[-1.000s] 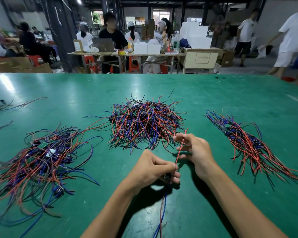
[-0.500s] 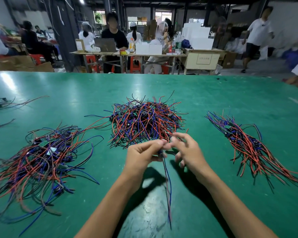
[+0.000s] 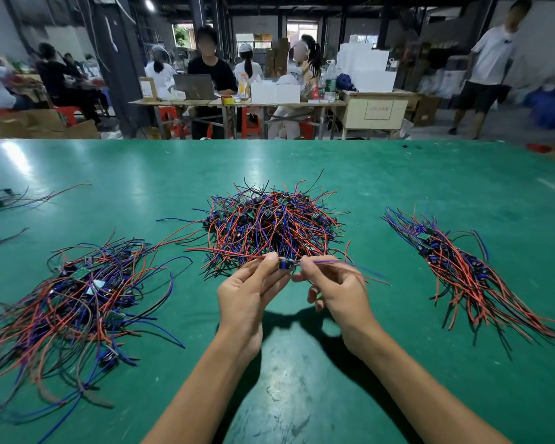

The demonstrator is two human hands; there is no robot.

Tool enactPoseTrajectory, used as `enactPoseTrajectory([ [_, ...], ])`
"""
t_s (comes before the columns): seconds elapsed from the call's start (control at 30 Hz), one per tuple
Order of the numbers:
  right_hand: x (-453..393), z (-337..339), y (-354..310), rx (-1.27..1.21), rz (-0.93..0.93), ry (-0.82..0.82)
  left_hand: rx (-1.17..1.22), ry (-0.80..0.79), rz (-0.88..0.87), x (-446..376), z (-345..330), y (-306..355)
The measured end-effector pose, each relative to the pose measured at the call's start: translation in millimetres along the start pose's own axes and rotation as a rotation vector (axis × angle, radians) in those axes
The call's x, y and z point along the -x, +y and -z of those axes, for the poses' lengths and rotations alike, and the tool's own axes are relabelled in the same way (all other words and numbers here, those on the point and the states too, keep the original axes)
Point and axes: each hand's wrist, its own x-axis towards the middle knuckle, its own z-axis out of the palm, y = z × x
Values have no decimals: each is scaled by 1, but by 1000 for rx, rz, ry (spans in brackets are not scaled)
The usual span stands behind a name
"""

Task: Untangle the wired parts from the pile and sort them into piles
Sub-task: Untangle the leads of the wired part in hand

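Note:
A tangled pile (image 3: 269, 229) of red, blue and black wired parts lies in the middle of the green table (image 3: 366, 174). Just in front of it both hands hold one wired part (image 3: 286, 264), a small dark module with wires. My left hand (image 3: 247, 293) pinches its left side between thumb and fingertips. My right hand (image 3: 330, 286) pinches the wires at its right side, and these run off to the right. A loose sorted pile (image 3: 74, 302) lies at the left. A straighter, combed pile (image 3: 468, 274) lies at the right.
A few stray wires (image 3: 10, 200) lie at the table's far left edge. Beyond the table's far edge several people sit at desks with a laptop (image 3: 194, 87) and boxes. A person in white (image 3: 491, 65) stands at the back right.
The hands have risen slightly toward the middle pile. The part's wires, which hung down toward me, now stretch sideways to the right from my right hand's pinch.

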Motion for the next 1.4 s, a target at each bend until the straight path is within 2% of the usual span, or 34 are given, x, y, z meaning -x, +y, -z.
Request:
enactPoseTrajectory([
  [0.07, -2, 0, -4, -159, -148, 32, 1, -44, -15, 2, -1, -2],
  [0.13, -4, 4, -8, -260, -274, -8, -59, -121, -96, 4, -2, -5],
  [0.23, -8, 17, -15, -339, -398, -139, -343, -221, -384, 4, 2, -9],
  [0.3, -12, 26, -18, -420, -413, -220, -591, -216, -634, -1, 7, -14],
  [0.33, -14, 30, -20, -453, -413, -261, -689, -205, -719, -2, 8, -15],
  [0.37, -15, 33, -22, -468, -414, -295, -724, -192, -732, -2, 10, -17],
  [0.43, -16, 37, -23, -397, -402, -331, -639, -193, -531, 1, 7, -15],
  [0.53, -17, 39, -19, -92, -278, -306, -420, -290, -9, 9, -3, -8],
  [0.6, -18, 38, -16, 78, -151, -293, -408, -344, 121, 12, -6, -9],
  [0.7, -17, 37, -12, 160, -3, -276, -376, -355, 169, 15, -5, -9],
  [0.87, -15, 26, -2, 287, 74, -180, -380, -301, 193, 12, -4, -2],
  [0.97, -12, 18, 0, 203, 22, -172, -392, -270, 177, 13, -5, -1],
  [1.13, -4, 2, 1, -5, -145, -247, -485, -212, 124, 13, -6, -3],
  [1.27, 1, -11, 10, 80, -96, -124, -565, -153, 83, 14, -4, -8],
  [1.4, -2, -13, 12, 91, -112, 21, -608, -222, 74, 16, -6, -7],
])
